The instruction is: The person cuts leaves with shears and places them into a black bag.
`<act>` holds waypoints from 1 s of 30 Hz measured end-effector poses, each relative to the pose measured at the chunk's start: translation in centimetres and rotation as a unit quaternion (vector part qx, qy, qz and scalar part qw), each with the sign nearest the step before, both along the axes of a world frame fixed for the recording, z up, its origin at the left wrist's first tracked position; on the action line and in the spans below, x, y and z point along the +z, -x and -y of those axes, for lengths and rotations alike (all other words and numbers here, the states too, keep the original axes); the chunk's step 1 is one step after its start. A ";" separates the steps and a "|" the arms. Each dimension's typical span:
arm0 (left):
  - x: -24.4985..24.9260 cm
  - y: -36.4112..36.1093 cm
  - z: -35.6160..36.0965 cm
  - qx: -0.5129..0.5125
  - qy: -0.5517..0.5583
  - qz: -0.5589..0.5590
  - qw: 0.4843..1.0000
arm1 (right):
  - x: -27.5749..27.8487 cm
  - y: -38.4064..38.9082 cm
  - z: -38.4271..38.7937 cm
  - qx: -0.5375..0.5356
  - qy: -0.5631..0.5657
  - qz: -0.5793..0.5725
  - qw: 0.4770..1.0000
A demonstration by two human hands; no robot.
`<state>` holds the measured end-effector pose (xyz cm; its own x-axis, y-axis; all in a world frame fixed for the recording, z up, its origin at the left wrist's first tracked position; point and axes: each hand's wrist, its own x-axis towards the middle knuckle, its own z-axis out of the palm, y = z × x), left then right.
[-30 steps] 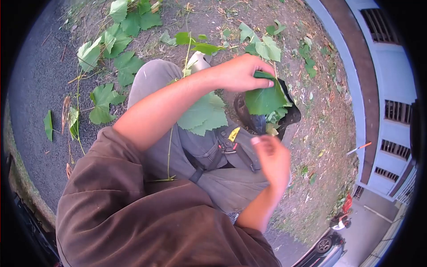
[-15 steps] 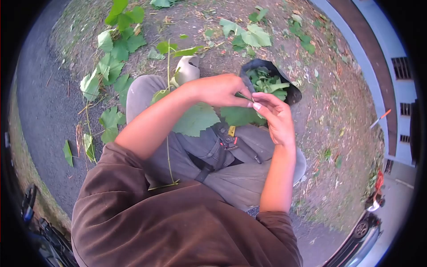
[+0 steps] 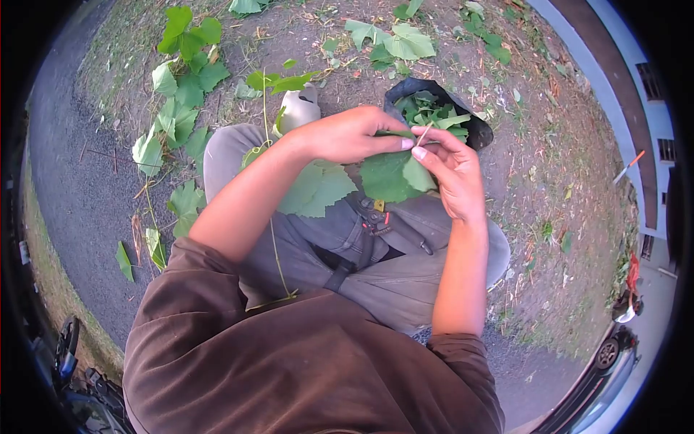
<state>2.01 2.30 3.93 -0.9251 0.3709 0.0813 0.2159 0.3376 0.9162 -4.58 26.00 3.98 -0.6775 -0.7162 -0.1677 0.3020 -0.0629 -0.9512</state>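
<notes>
My left hand [image 3: 361, 135] pinches the edge of a green leaf [image 3: 387, 176] between thumb and fingers. Close against it, my right hand [image 3: 452, 170] grips the leaf's thin stem [image 3: 424, 133] with thumb and fingertips. The leaf hangs down over my lap, partly folded near the right thumb. Another large leaf [image 3: 318, 189] lies below my left wrist, beside a long thin vine [image 3: 275, 253] that crosses my left leg. Just beyond my hands stands a dark bag [image 3: 483, 133] holding several green leaves [image 3: 426, 110].
Leafy vines [image 3: 177, 119] lie on the ground at the left, with more leaves [image 3: 410, 42] ahead. A pale shoe [image 3: 300, 108] is beyond my left knee. Pruning shears [image 3: 379, 219] rest at my lap. A parked car [image 3: 600, 369] is at the lower right.
Both hands have risen slightly. The leaf between them now shows more fully, and its stem stands up from the right fingertips. The view has shifted a little.
</notes>
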 end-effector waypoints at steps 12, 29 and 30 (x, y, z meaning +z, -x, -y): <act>-1.1 0.6 0.0 0.177 -0.093 0.100 0.975 | 2.1 -1.9 2.1 -0.054 -0.128 -0.369 0.919; -0.5 0.5 0.2 0.132 -0.035 0.028 0.990 | -0.6 -0.1 1.2 -0.091 0.005 -0.107 0.990; -0.7 0.5 0.1 0.128 -0.028 0.034 0.991 | -0.6 -0.1 1.1 -0.092 0.005 -0.107 0.990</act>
<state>1.48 2.16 3.25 -0.9923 0.1202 0.0303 0.0677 0.3210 0.9447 -4.44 24.87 3.36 -0.8155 -0.5788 0.0007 0.0759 -0.1082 -0.9912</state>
